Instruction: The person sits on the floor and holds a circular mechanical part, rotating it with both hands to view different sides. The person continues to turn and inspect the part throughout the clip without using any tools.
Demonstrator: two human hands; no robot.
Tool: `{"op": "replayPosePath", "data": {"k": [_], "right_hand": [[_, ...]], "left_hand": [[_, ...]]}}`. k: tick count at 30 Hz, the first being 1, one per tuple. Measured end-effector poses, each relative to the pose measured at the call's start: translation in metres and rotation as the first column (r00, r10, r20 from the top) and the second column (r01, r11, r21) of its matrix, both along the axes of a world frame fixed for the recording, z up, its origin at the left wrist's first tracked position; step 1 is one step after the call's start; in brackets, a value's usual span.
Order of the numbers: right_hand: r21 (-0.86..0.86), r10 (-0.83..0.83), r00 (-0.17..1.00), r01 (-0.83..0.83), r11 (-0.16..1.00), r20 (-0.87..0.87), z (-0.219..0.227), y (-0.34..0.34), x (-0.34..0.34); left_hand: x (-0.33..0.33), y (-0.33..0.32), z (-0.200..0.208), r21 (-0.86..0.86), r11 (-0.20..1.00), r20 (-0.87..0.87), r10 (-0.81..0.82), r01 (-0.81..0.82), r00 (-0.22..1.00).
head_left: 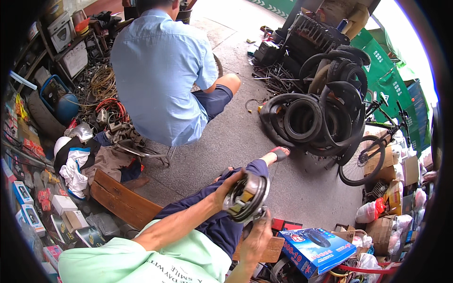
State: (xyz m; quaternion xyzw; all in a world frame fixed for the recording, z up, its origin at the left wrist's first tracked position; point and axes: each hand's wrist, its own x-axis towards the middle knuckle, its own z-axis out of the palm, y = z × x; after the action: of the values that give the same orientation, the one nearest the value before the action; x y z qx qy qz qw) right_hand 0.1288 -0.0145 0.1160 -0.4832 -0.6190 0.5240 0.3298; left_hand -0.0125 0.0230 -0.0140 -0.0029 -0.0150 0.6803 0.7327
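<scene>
My left hand grips the upper rim of a round metal drum part with brake-like shoes inside, held over my lap. From below, my right hand supports the same part, fingers curled at its lower edge. I sit on a wooden bench in dark trousers, one leg stretched toward a sandal.
Another person in a light blue shirt sits ahead with their back to me. A pile of black tyres and inner tubes and a bicycle lie to the right. A blue box sits by my right knee. Small boxes and rags crowd the left.
</scene>
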Motion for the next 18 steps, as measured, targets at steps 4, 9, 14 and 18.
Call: {"op": "replayPosePath", "data": {"k": [4, 9, 14, 18], "right_hand": [[-0.082, 0.002, 0.999, 0.001, 0.997, 0.036, 0.022, 0.028, 0.013], [0.100, 0.026, 0.866, -0.088, 0.991, 0.500, 0.039, 0.042, -0.002], [0.106, 0.058, 0.751, -0.169, 0.980, 0.658, 0.039, 0.038, -0.005], [0.160, 0.081, 0.719, -0.261, 0.952, 0.690, 0.035, 0.034, -0.011]], "left_hand": [[0.006, 0.031, 0.016, 0.039, 0.997, 0.069, -0.062, 0.059, 0.996], [0.023, 0.036, 0.006, 0.000, 1.000, 0.192, -0.024, 0.024, 0.981], [0.022, 0.034, -0.005, -0.017, 0.997, 0.192, -0.065, 0.070, 0.979], [0.015, 0.021, -0.015, 0.033, 0.999, 0.177, -0.020, 0.014, 0.984]]}}
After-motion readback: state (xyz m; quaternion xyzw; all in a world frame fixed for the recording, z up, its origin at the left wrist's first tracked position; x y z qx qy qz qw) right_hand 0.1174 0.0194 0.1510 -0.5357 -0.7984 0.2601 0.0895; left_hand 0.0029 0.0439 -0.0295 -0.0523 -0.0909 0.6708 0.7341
